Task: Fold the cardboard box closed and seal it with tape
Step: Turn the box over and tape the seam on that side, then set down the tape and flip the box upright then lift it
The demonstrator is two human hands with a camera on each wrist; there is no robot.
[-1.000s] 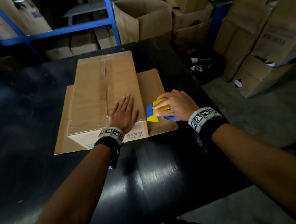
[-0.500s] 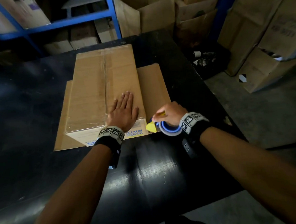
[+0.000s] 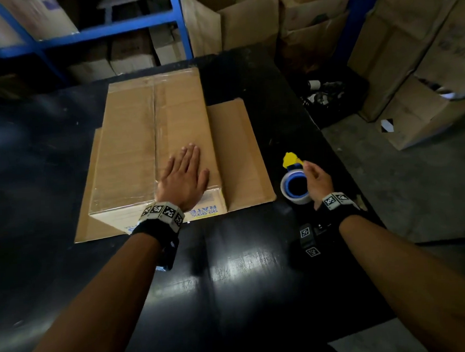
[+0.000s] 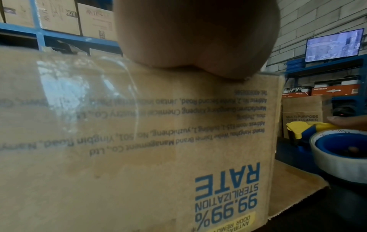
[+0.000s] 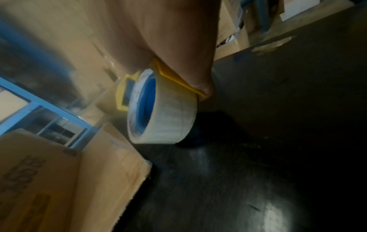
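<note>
A brown cardboard box (image 3: 132, 143) lies on the black table (image 3: 231, 283), its top flaps folded shut with clear tape along the centre seam. Glossy tape also runs down its near face (image 4: 79, 102). My left hand (image 3: 184, 173) rests flat on the top near the front right corner, fingers straight. To the right of the box, my right hand (image 3: 316, 179) holds a yellow and blue tape dispenser (image 3: 294, 191) low over the table; fingers press its yellow handle (image 5: 178, 80). The tape roll (image 5: 168, 119) is apart from the box.
Two loose cardboard flaps lie flat on the table beside the box, one right (image 3: 238, 154), one left (image 3: 90, 210). Stacked cartons (image 3: 422, 58) and blue shelving (image 3: 97, 35) stand beyond the table. The table's right edge (image 3: 361, 196) is close to my right hand.
My right hand has carried the tape dispenser from the box's near right corner out to the right, over the bare table. The left hand has stayed flat on the box.
</note>
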